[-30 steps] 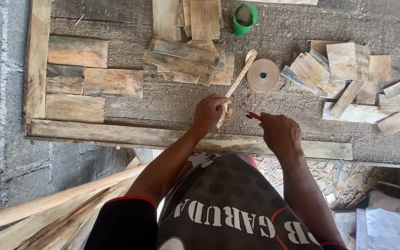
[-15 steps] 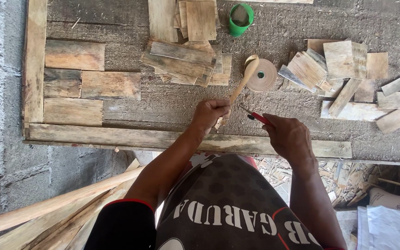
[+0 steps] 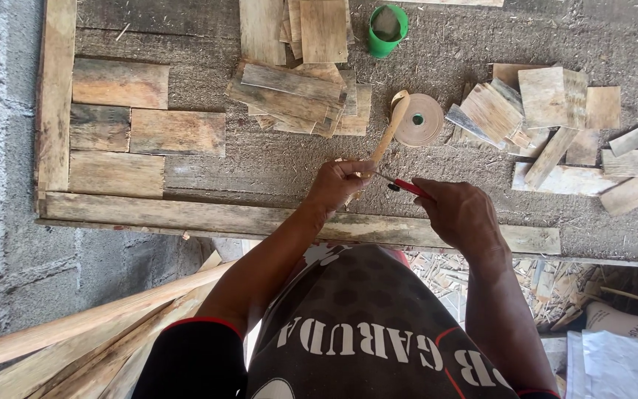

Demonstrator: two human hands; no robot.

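My left hand (image 3: 345,181) was clamped on the tan strip (image 3: 387,133), which ran up-right toward the tape roll (image 3: 419,120). My right hand (image 3: 461,213), fingers closed on red-handled scissors (image 3: 406,185), sat just right of it.

The right hand (image 3: 461,214) hides most of the red-handled tool (image 3: 410,188).

tape roll (image 3: 418,120) right of plank pile (image 3: 298,97), cup (image 3: 388,29) behind

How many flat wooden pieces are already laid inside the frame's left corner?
4: a top plank, a dark short piece beside a longer plank below it, and a bottom plank. None looks hidden.
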